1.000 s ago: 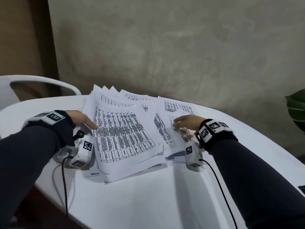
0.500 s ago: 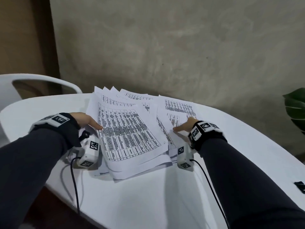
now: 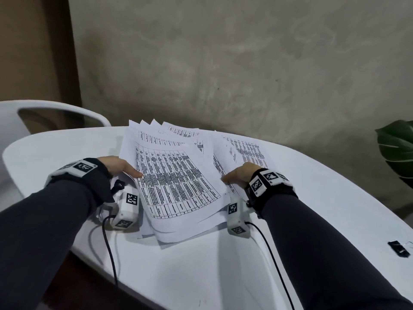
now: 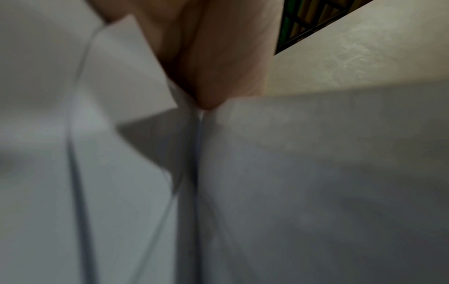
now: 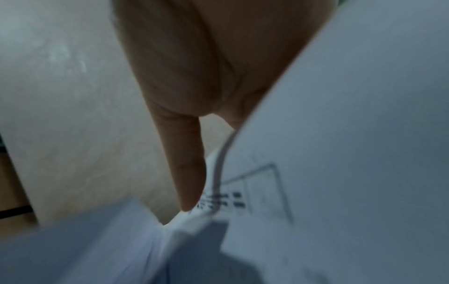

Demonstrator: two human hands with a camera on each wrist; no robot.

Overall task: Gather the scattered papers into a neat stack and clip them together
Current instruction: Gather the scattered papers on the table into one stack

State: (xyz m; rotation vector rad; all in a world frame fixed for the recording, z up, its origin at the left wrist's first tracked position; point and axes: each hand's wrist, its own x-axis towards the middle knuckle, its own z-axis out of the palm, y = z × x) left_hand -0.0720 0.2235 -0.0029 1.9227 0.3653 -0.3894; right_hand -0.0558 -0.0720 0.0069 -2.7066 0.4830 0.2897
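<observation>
Nearest, just outside the right forearm at the table (image 3: 201, 265) edge: a small black binder clip (image 3: 400, 249), untouched, well apart from both hands.

Between the hands: the papers (image 3: 176, 182), printed tables face up, a loose overlapping pile, corners fanned at the far side.

Change over the last second: right hand (image 3: 240, 174) has slid inward toward the left hand, from flat on top of the right-side sheets to their right edge. Gap between the hands is narrower, and the pile is bunched tighter under the top sheet. Some right-side sheets lie beyond the right hand, not pulled in. Left hand (image 3: 118, 167) has hardly moved, still braced on the pile's left edge.

Hand states:
- Left: thumb on top of the top sheet near its left edge, fingers hidden under or behind the paper. Wrist view shows skin meeting paper edges, blurred. Looks like a light pinch on the pile edge.
- Right: a straight finger (image 5: 189, 173) lies along the sheet edge in the wrist view, pushing, not curled round anything visible; rest of the fingers hidden.

Judgement: gathering is mid-way. Edges not square, far corners splayed, so it needs more squeezing and tapping before clipping. Clip pickup not yet started.

Farther: white chair (image 3: 55, 113) beyond the left hand, plant leaf (image 3: 395, 148) beyond the right, wall behind.
</observation>
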